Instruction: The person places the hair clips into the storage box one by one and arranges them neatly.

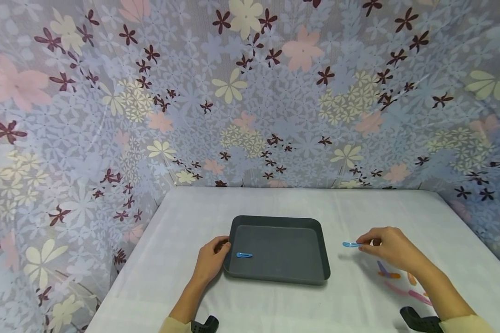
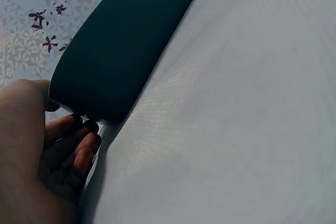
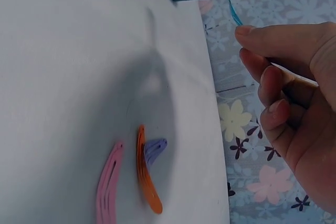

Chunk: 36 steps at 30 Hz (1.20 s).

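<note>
My right hand [image 1: 393,249] pinches a blue snap hair clip [image 1: 350,244] between thumb and fingertips, above the table to the right of the tray. In the right wrist view this clip [image 3: 234,10] sticks out past the thumb tip. A dark grey rectangular tray [image 1: 283,254] lies flat on the table, and my left hand [image 1: 210,261] grips its left edge. The left wrist view has the fingers [image 2: 86,145] curled at the outside of the tray wall. Inside the tray, near that hand, lies another blue hair clip [image 1: 244,255].
Below the right hand, a purple clip [image 3: 155,150] overlaps an orange clip [image 3: 148,187], with a pink clip [image 3: 108,187] beside them. A magenta clip [image 1: 420,297] and another orange clip [image 1: 411,278] lie closer to the forearm. A flowered curtain [image 1: 250,115] hangs behind the white-covered table [image 1: 300,201].
</note>
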{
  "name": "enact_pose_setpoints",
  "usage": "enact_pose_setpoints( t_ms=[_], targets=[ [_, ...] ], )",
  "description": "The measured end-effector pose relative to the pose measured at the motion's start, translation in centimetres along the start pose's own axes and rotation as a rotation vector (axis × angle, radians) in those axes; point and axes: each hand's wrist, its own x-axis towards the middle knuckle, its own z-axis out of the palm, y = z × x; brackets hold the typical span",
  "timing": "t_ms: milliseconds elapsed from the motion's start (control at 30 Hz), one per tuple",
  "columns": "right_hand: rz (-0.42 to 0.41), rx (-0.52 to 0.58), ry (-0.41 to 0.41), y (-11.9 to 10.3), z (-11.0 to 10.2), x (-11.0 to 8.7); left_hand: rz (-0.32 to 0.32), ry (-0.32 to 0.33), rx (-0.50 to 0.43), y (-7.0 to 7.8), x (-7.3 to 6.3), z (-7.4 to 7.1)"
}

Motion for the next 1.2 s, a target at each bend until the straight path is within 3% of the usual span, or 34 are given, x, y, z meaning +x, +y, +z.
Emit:
enact_pose_setpoints(
  t_ms=[1200],
  targets=[
    [-0.036,0.057,0.040,-2.1,2.1,2.1,0.026,-0.001,0.003,0.1,-0.2,-0.2]
  ],
)
